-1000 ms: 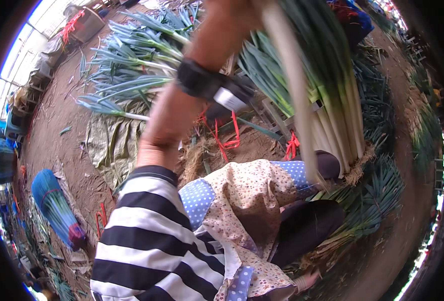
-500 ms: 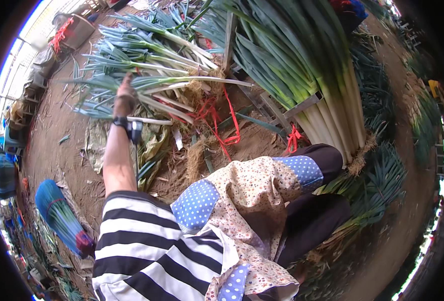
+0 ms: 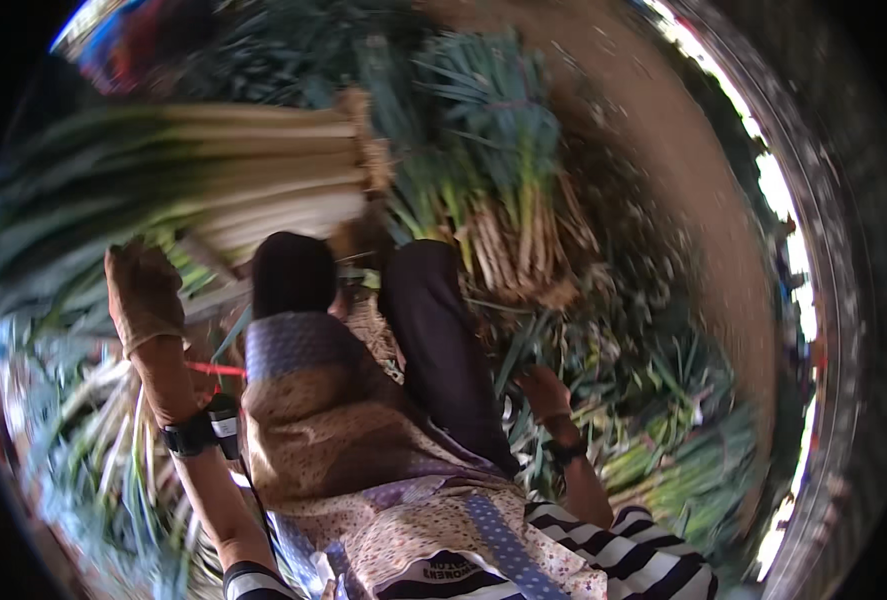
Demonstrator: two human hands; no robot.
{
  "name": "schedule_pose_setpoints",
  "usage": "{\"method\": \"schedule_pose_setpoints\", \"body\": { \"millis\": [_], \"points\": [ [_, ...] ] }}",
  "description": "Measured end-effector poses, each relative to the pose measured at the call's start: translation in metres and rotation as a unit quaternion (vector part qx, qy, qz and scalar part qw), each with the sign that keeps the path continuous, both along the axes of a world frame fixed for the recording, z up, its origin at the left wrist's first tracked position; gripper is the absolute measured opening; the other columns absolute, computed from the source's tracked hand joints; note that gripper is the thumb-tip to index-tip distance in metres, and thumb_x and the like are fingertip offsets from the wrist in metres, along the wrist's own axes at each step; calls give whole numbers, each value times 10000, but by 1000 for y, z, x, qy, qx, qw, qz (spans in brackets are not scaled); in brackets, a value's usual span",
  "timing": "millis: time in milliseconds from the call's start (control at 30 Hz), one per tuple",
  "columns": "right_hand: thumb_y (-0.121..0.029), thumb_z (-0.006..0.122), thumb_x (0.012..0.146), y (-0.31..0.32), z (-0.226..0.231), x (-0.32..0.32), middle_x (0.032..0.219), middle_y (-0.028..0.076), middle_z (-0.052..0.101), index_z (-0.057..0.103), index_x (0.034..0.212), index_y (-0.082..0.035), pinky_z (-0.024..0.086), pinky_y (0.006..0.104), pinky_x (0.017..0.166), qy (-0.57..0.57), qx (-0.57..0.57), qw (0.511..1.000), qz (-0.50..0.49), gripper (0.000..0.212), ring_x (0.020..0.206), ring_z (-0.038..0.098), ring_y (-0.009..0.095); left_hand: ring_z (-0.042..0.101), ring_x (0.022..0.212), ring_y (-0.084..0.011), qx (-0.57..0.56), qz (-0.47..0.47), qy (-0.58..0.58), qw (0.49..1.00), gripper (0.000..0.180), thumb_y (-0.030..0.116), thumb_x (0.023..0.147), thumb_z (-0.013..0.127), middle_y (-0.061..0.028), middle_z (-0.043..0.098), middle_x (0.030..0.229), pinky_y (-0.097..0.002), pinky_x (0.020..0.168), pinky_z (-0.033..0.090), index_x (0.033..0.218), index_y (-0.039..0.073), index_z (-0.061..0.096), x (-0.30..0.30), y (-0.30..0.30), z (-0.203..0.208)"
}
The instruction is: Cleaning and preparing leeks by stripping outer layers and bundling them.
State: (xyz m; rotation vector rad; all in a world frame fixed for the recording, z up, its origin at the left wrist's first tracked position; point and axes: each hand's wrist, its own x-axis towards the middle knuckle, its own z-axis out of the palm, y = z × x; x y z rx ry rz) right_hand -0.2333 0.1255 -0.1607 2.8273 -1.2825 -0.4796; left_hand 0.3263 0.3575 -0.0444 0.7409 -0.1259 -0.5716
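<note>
My left hand (image 3: 146, 295) is raised beside the near side of a thick bundle of leeks (image 3: 273, 160), its fingers curled. Blur hides whether anything is in them. The bundle lies across a rack (image 3: 208, 255), with pale stems and roots pointing right. Below my left forearm, loose leeks (image 3: 143, 450) are heaped at the lower left. By my right knee, my right hand (image 3: 545, 393) hangs low among green leek leaves (image 3: 588, 400). Its fingers are blurred and partly hidden, so I cannot tell what they touch.
A smaller leek bundle (image 3: 508, 190) stands beyond my right knee, and more leeks (image 3: 683, 460) lie at the right. A red ribbon (image 3: 215, 369) stretches near my left knee. Bare brown soil (image 3: 653, 170) runs along the far right. A blue and red bundle (image 3: 138, 45) is at the upper left.
The view has swung to the right. My left hand was over the loose leeks and is now beside the thick bundle. My right hand has come into view.
</note>
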Motion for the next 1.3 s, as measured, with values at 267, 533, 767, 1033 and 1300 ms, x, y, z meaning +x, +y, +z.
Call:
{"method": "schedule_pose_setpoints", "body": {
  "millis": [267, 533, 767, 1033, 1300],
  "points": [
    [-370, 522, 859, -3, -2, 9, 985, 120, 618, 629, 1030, -97, 453, 370, 808, -271, 123, 921, -250, 340, 950, 580, 313, 535, 615, -184, -84, -256, 48, 962, 335, 397, 870, 559, -58, 598, 697, -313, 578, 403, 870, 68, 625, -186, -283, 93],
    [-337, 597, 829, -150, -94, -3, 870, 73, 652, 584, 1149, -22, 459, 315, 591, -426, 230, 776, -405, 449, 674, 582, 167, 518, 583, -226, 47, -176, 284, 941, 395, 415, 858, 543, -93, 556, 679, -358, 562, 414, 820, 23, 574, -264, -377, 9],
    [-426, 551, 836, -232, -115, 63, 1222, 175, 544, 532, 1224, -89, 424, 440, 904, -324, 154, 840, -406, 514, 1129, 493, 370, 503, 633, -223, 41, -168, 220, 960, 363, 371, 907, 494, -101, 553, 698, -345, 581, 414, 798, 35, 577, -229, -388, 14],
    [-509, 629, 736, -258, -154, 82, 967, 184, 621, 523, 1129, -64, 508, 409, 710, -119, -117, 910, -379, 602, 863, 602, 345, 533, 632, -208, 77, -199, 192, 958, 312, 382, 890, 545, -70, 579, 702, -331, 575, 423, 827, 79, 590, -229, -393, 1],
    [-397, 693, 695, -219, -48, 105, 911, 208, 646, 601, 1021, 46, 474, 392, 744, -307, 295, 762, -488, 558, 827, 621, 314, 531, 588, -203, 109, -240, 174, 949, 348, 380, 907, 515, -74, 585, 678, -329, 547, 438, 800, 63, 611, -236, -392, 9]
  ]
}}
